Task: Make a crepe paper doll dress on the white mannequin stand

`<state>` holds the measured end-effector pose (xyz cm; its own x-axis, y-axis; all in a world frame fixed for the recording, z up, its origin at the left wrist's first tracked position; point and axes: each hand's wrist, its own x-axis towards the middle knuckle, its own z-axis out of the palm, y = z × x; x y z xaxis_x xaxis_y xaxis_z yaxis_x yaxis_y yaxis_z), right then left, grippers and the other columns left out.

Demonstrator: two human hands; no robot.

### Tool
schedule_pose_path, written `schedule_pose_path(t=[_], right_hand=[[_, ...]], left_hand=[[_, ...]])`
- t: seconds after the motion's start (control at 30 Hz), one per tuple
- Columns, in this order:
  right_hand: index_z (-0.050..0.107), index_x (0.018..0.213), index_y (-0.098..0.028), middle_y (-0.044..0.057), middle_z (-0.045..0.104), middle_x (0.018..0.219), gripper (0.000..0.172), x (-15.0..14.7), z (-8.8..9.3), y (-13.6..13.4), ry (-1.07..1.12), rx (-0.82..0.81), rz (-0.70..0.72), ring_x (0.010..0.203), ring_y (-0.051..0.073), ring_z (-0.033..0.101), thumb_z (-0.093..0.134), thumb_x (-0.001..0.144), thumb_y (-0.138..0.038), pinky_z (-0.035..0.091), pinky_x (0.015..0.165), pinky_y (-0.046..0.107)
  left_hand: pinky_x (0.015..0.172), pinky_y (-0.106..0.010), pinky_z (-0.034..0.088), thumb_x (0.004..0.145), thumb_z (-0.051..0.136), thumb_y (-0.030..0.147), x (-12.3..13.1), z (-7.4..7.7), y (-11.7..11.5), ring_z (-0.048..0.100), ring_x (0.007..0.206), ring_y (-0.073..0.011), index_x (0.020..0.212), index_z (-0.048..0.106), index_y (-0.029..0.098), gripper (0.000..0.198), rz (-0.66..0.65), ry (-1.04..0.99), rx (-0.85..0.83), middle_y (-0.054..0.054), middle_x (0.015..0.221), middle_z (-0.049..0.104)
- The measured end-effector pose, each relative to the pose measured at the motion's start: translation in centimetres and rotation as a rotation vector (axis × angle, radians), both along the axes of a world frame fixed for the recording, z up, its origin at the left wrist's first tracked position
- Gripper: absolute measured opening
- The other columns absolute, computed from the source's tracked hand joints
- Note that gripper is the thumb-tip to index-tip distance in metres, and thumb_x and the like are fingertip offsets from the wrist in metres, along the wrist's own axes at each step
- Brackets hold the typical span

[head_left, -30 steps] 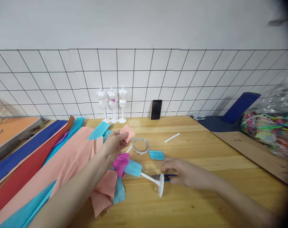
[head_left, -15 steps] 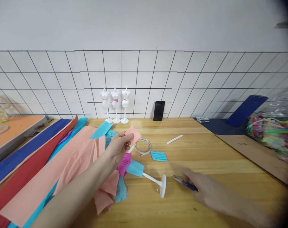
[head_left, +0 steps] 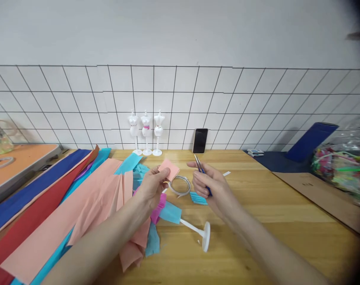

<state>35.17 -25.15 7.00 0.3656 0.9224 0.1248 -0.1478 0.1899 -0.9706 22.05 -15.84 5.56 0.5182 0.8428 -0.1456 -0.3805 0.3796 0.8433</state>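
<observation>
My left hand (head_left: 153,183) pinches a small pink paper piece (head_left: 169,170) between thumb and fingers. Just to its right, my right hand (head_left: 211,182) is wrapped round blue-handled scissors (head_left: 209,190), their blades pointing up and away. Between and below the hands are a roll of white tape (head_left: 180,193) and a pleated blue paper piece (head_left: 198,198). A small mannequin on a white stand (head_left: 206,236) lies on its side, dressed in magenta (head_left: 159,206) and blue paper (head_left: 170,212).
Long strips of pink (head_left: 61,209), red (head_left: 40,213) and blue paper cover the left side. Three white mannequins (head_left: 146,130) and a phone (head_left: 200,140) stand by the tiled wall. At right lie brown cardboard (head_left: 313,190) and a clear bag of colourful items (head_left: 340,166).
My right hand has lifted the scissors from low over the table, up and left, beside the pink piece. My left hand has hardly moved.
</observation>
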Motion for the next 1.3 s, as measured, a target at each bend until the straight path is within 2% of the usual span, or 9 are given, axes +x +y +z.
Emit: schedule_pose_path(t=[0.1, 0.17, 0.3, 0.53, 0.63, 0.73, 0.93, 1.13, 1.3], right_hand=[[0.053, 0.102, -0.016, -0.014, 0.027, 0.044, 0.043, -2.0, -0.2, 1.7, 0.078, -0.006, -0.012, 0.036, 0.004, 0.017, 0.069, 0.068, -0.037, 0.013, 0.036, 0.019], [0.055, 0.09, -0.016, -0.014, 0.027, 0.041, 0.036, -2.3, -0.7, 2.4, 0.055, -0.045, 0.003, 0.035, 0.003, 0.016, 0.07, 0.067, -0.039, 0.013, 0.035, 0.019], [0.049, 0.063, -0.018, -0.013, 0.027, 0.038, 0.031, -1.3, -1.8, 2.9, 0.003, -0.082, 0.008, 0.034, 0.002, 0.017, 0.072, 0.064, -0.039, 0.013, 0.034, 0.019], [0.054, 0.064, -0.017, -0.005, 0.043, 0.055, 0.026, 0.8, -1.0, 2.2, -0.278, -0.128, 0.032, 0.047, 0.006, 0.033, 0.069, 0.062, -0.038, 0.023, 0.042, 0.02], [0.052, 0.061, -0.018, -0.005, 0.042, 0.054, 0.025, 2.1, -0.4, 2.2, -0.478, -0.206, 0.074, 0.05, 0.008, 0.036, 0.063, 0.063, -0.04, 0.027, 0.046, 0.023], [0.053, 0.057, -0.017, -0.004, 0.043, 0.054, 0.023, 4.4, -0.8, 2.3, -0.62, -0.313, 0.127, 0.054, 0.01, 0.039, 0.061, 0.062, -0.037, 0.029, 0.051, 0.024], [0.047, 0.043, -0.017, -0.008, 0.034, 0.043, 0.02, 9.1, -4.0, 1.9, -0.754, -0.539, 0.166, 0.046, 0.007, 0.029, 0.06, 0.057, -0.025, 0.019, 0.047, 0.024], [0.059, 0.054, -0.015, -0.004, 0.051, 0.05, 0.006, 10.6, -6.9, 2.3, -0.85, -0.59, 0.082, 0.052, 0.012, 0.044, 0.06, 0.055, -0.021, 0.028, 0.05, 0.025], [0.065, 0.079, -0.014, -0.001, 0.055, 0.062, 0.023, 9.8, -6.4, 1.9, -0.902, -0.508, -0.02, 0.062, 0.015, 0.048, 0.057, 0.063, -0.027, 0.032, 0.055, 0.025]], left_hand=[[0.044, -0.016, 0.035, 0.05, 0.082, 0.03, 0.2, -0.3, -0.4, 0.048, 0.05, -0.0049, 0.066, 0.06, 0.014, 0.032, 0.023, -0.049, 0.033, 0.003, 0.059, 0.057], [0.047, -0.016, 0.036, 0.051, 0.081, 0.031, 0.3, -0.5, -0.6, 0.047, 0.052, -0.005, 0.067, 0.061, 0.014, 0.031, 0.033, -0.067, 0.06, 0.002, 0.062, 0.057], [0.048, -0.017, 0.035, 0.056, 0.078, 0.031, 0.3, -0.8, -0.6, 0.044, 0.052, -0.0054, 0.066, 0.063, 0.013, 0.026, 0.0, -0.022, 0.178, 0.002, 0.061, 0.056], [0.046, -0.018, 0.033, 0.06, 0.075, 0.033, 0.3, -0.7, -0.5, 0.044, 0.051, -0.0065, 0.065, 0.063, 0.014, 0.023, -0.147, 0.068, 0.348, 0.001, 0.058, 0.055], [0.044, -0.018, 0.033, 0.06, 0.075, 0.035, 0.3, -0.8, -0.6, 0.048, 0.053, -0.0078, 0.072, 0.066, 0.014, 0.026, -0.208, 0.109, 0.342, 0.001, 0.061, 0.057], [0.044, -0.018, 0.036, 0.06, 0.073, 0.031, 0.1, -0.5, -0.1, 0.05, 0.054, -0.0087, 0.076, 0.065, 0.014, 0.024, -0.144, 0.182, 0.305, -0.001, 0.065, 0.06], [0.047, -0.018, 0.038, 0.064, 0.067, 0.022, -0.7, 0.4, 1.0, 0.053, 0.057, -0.0087, 0.072, 0.063, 0.013, 0.012, -0.074, 0.186, 0.29, -0.003, 0.069, 0.063], [0.045, -0.017, 0.037, 0.063, 0.067, 0.021, -0.7, 0.7, 0.7, 0.052, 0.054, -0.0079, 0.07, 0.062, 0.013, 0.012, -0.123, 0.175, 0.261, -0.004, 0.068, 0.062], [0.046, -0.019, 0.037, 0.065, 0.066, 0.02, -1.6, 2.4, 0.8, 0.052, 0.054, -0.0086, 0.076, 0.062, 0.013, 0.013, -0.069, 0.154, 0.281, -0.003, 0.068, 0.062]])
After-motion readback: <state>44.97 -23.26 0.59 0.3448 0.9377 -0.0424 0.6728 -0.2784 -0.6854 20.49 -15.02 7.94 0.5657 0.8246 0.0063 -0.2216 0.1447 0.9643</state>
